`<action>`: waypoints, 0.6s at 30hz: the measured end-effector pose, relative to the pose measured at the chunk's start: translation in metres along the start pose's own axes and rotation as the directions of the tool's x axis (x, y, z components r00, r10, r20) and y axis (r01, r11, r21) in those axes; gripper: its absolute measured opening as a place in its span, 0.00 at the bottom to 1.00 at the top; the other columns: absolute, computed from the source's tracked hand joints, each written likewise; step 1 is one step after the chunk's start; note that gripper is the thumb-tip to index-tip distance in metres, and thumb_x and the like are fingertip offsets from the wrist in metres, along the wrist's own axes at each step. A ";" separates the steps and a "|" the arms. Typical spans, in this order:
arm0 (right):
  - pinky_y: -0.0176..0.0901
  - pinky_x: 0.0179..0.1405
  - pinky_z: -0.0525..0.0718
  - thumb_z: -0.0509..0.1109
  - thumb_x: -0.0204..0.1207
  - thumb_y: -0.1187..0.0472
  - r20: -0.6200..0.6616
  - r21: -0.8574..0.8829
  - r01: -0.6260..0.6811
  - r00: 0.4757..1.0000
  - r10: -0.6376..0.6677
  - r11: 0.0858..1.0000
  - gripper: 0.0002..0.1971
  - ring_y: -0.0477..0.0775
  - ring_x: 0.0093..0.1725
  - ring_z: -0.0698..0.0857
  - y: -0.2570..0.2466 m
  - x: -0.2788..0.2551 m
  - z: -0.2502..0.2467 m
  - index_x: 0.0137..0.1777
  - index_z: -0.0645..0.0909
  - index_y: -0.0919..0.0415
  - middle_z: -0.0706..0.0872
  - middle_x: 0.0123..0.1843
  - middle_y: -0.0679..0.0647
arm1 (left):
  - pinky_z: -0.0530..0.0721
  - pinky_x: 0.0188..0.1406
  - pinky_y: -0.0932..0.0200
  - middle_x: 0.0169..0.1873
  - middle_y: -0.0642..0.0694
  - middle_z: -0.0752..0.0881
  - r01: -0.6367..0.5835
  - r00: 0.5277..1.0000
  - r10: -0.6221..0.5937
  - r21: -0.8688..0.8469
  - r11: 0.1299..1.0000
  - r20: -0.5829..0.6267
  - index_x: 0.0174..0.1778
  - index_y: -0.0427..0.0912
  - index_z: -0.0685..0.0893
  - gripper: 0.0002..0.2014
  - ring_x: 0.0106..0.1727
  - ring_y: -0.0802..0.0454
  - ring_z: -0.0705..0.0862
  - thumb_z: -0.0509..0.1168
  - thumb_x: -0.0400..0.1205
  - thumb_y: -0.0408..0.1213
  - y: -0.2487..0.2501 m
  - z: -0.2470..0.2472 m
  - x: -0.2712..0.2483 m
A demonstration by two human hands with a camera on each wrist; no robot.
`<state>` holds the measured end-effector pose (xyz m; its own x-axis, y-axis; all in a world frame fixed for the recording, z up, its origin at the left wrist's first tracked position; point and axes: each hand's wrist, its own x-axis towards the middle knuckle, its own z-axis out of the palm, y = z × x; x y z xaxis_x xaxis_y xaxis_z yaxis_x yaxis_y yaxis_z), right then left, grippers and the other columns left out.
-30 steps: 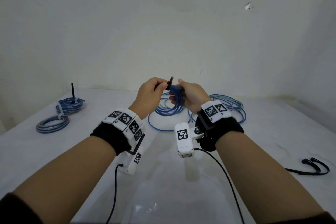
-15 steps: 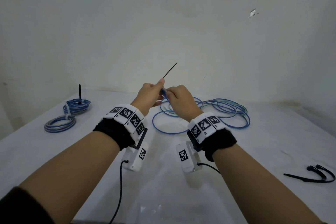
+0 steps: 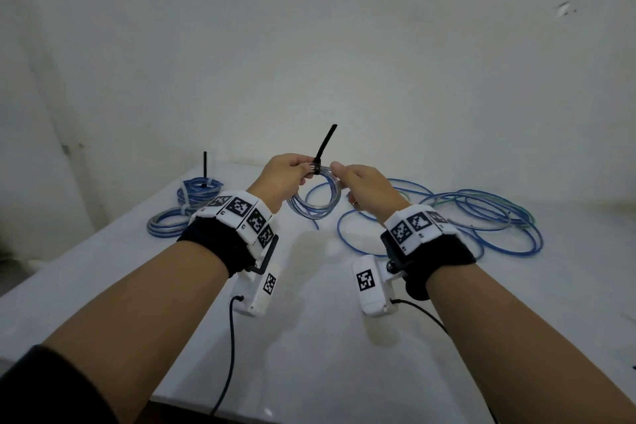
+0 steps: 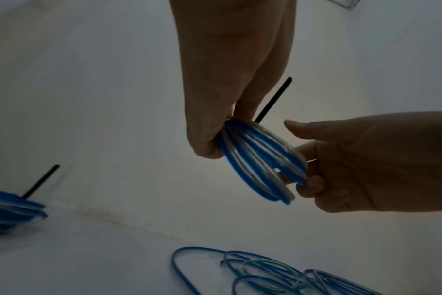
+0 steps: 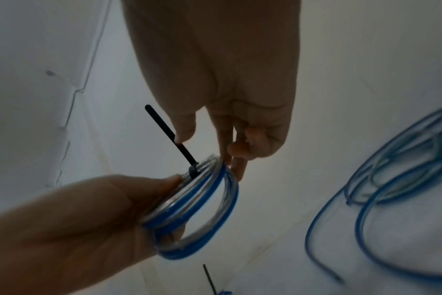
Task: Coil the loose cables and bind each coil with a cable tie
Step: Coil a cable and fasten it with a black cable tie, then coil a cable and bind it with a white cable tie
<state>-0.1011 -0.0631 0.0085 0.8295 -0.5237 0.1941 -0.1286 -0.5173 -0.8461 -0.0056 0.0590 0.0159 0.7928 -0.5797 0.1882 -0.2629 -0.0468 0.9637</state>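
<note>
A small coil of blue and clear cable (image 3: 315, 206) hangs in the air between my hands, above the white table (image 3: 309, 337). A black cable tie (image 3: 325, 144) is wrapped round the coil's top, its tail pointing up. My left hand (image 3: 285, 175) pinches the coil just left of the tie; the left wrist view shows its fingers (image 4: 209, 139) closed on the strands (image 4: 260, 159). My right hand (image 3: 358, 182) holds the coil on the tie's right. In the right wrist view its fingers (image 5: 237, 165) touch the coil (image 5: 202, 209) and its thumb is beside the tie tail (image 5: 174, 135).
Two bound blue coils (image 3: 199, 188) (image 3: 168, 225) lie at the table's back left, one with a black tie tail (image 3: 205, 165) standing up. Loose blue cable (image 3: 481, 217) sprawls over the back right. A wall rises just behind the table.
My hands have drawn slightly apart. The coil, bunched between them before, now hangs as an open ring with the tie round its top and the tail upright.
</note>
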 end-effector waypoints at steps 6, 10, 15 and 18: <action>0.33 0.20 0.70 0.65 0.82 0.61 0.217 0.259 -0.134 0.973 0.077 0.957 0.08 0.49 0.25 0.72 -0.018 0.032 0.056 0.48 0.79 0.67 0.79 0.36 0.58 | 0.74 0.27 0.67 0.35 0.43 0.85 0.086 0.986 -0.099 -0.100 0.991 -0.134 0.58 0.35 0.75 0.12 0.31 0.56 0.77 0.66 0.81 0.32 -0.019 -0.051 0.017; 0.34 0.16 0.67 0.66 0.81 0.64 0.246 0.311 -0.262 0.951 0.189 0.914 0.11 0.50 0.23 0.70 -0.022 0.066 0.095 0.36 0.77 0.67 0.74 0.31 0.59 | 0.78 0.34 0.62 0.36 0.40 0.82 0.141 0.982 -0.138 0.012 0.990 -0.133 0.56 0.33 0.80 0.11 0.33 0.51 0.79 0.66 0.81 0.35 -0.031 -0.090 0.031; 0.38 0.18 0.70 0.68 0.79 0.63 0.208 0.176 -0.370 0.920 0.333 0.912 0.15 0.51 0.22 0.72 -0.015 0.107 0.143 0.31 0.73 0.65 0.75 0.28 0.58 | 0.80 0.28 0.68 0.38 0.45 0.81 0.220 0.962 -0.197 0.111 0.969 -0.187 0.54 0.37 0.80 0.06 0.35 0.54 0.80 0.64 0.82 0.32 -0.047 -0.139 0.052; 0.29 0.13 0.75 0.67 0.79 0.63 0.289 0.052 -0.365 0.897 0.335 0.930 0.14 0.47 0.29 0.77 -0.010 0.118 0.169 0.33 0.70 0.59 0.77 0.33 0.53 | 0.81 0.33 0.67 0.39 0.47 0.84 0.244 0.956 -0.211 0.160 0.956 -0.202 0.51 0.38 0.82 0.05 0.35 0.57 0.82 0.64 0.81 0.31 -0.057 -0.156 0.059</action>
<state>0.0904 -0.0054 -0.0441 0.8576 -0.4477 -0.2531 -0.3937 -0.2549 -0.8832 0.1418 0.1544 0.0016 0.9248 -0.3802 0.0153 -0.1455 -0.3162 0.9375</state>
